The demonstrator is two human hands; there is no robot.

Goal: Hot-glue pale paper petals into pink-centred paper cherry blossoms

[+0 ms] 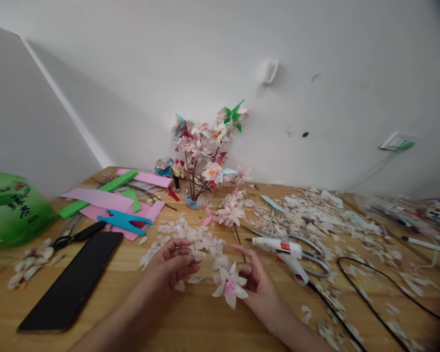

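My right hand [254, 281] grips a handmade flower [230, 286] with pointed white petals and a pink centre, turned toward me. Its stem is hidden by the fingers. To the left, my left hand [174, 266] is curled, with a pale petal [199, 255] at its fingertips. Loose white petals [188, 230] lie on the table just beyond both hands. Behind my right hand rests another white and pink flower [230, 215] on a thin brown stem. A white glue gun [284, 248] lies to the right, over grey-handled scissors [317, 269].
Flowers on twigs stand in a clear glass [200, 199] by the wall. Coloured paper strips [99, 198], black-handled scissors [78, 235], a phone [71, 283] and a green bag [14, 210] are at left. Pale flakes [308, 215] and a black cord [370, 269] spread at right.
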